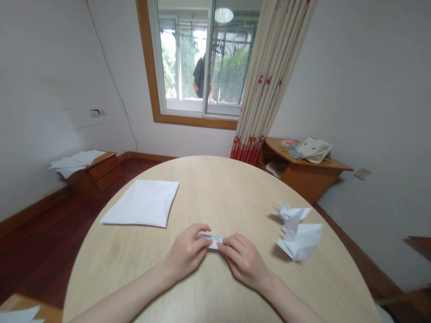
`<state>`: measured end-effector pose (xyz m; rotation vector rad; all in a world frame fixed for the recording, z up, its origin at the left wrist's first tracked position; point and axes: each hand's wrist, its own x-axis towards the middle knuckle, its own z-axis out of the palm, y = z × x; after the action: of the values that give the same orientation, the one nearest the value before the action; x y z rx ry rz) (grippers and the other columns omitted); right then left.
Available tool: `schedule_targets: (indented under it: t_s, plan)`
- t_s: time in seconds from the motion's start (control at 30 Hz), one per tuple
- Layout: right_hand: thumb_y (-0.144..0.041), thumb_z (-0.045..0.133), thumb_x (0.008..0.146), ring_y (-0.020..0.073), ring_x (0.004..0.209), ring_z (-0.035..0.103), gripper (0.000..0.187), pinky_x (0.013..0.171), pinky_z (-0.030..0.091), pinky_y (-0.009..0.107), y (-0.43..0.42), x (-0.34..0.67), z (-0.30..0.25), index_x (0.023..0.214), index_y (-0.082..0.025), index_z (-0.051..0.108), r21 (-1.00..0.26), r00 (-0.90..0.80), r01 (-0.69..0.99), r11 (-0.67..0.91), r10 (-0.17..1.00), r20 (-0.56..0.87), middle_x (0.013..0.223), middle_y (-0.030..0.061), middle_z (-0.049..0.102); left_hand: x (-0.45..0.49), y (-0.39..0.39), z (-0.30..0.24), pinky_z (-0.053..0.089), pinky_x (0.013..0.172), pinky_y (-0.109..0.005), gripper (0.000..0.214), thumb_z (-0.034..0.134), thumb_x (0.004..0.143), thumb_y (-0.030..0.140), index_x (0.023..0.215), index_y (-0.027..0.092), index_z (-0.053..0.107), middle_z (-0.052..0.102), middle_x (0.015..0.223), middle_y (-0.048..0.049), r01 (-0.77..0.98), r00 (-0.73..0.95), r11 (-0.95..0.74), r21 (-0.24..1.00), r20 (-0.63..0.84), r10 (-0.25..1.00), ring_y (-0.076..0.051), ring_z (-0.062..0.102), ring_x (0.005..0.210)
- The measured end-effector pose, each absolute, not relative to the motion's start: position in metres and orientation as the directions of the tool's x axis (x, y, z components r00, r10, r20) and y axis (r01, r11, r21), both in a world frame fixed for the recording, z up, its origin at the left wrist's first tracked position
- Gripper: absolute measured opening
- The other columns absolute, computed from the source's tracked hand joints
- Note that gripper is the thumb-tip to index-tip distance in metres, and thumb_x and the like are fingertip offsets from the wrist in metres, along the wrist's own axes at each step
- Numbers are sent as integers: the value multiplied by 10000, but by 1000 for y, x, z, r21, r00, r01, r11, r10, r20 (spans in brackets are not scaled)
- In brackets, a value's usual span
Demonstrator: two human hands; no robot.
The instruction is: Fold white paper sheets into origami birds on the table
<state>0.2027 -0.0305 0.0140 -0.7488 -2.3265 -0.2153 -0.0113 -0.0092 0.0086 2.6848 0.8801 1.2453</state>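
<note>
A small folded piece of white paper (214, 244) lies low over the round wooden table, between my two hands. My left hand (189, 247) pinches its left end, thumb in front and fingers curled behind. At the right end, my right hand (245, 259) grips the paper with thumb and bent fingers together. Part of the paper is hidden under the fingertips. To the right stand two folded paper figures: a smaller one (290, 214) farther back and a larger one (301, 242) nearer me, close together with pointed flaps.
A stack of white paper sheets (143, 202) rests on the left of the round table (215, 179). Beyond the table are a low drawer cabinet (104, 172) at left and a corner stand (303, 177) at right, holding a cloth bag (314, 149). A curtain (266, 76) hangs beside the window.
</note>
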Motion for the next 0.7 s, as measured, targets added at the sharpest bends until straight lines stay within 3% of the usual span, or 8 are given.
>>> schedule_targets:
  t_s: [0.1, 0.23, 0.47, 0.7]
  plan:
    - [-90, 382, 945, 195, 734, 512, 236, 633, 411, 310, -29, 201, 12, 1011, -132, 604, -2, -632, 577, 817, 448, 632, 811, 83, 631, -10, -8, 5, 535, 793, -303, 186, 447, 896, 85, 890, 169, 613, 617, 1107, -105, 479, 542, -832, 279, 652, 531, -199, 630, 963]
    - [-109, 390, 953, 184, 704, 488, 236, 603, 367, 294, -27, 201, 8, 905, -155, 616, -22, -644, 617, 787, 520, 560, 761, 61, 597, -9, -7, 3, 547, 724, -273, 158, 487, 912, 95, 885, 172, 622, 662, 1000, -67, 508, 620, -814, 283, 535, 573, -181, 652, 861]
    - [-94, 458, 931, 172, 736, 498, 187, 618, 362, 278, -25, 206, 10, 920, -175, 627, -92, -668, 608, 788, 571, 477, 812, 51, 610, -10, -9, 4, 551, 767, -310, 57, 663, 858, 215, 885, 165, 665, 668, 1052, -72, 536, 651, -777, 330, 425, 629, -211, 656, 914]
    - [-211, 492, 954, 176, 748, 531, 158, 631, 391, 280, -25, 206, 10, 909, -174, 639, -192, -653, 608, 770, 623, 431, 820, 56, 618, -10, -6, 5, 529, 782, -314, 109, 595, 906, 204, 851, 161, 678, 682, 982, -66, 507, 667, -788, 349, 420, 616, -202, 645, 886]
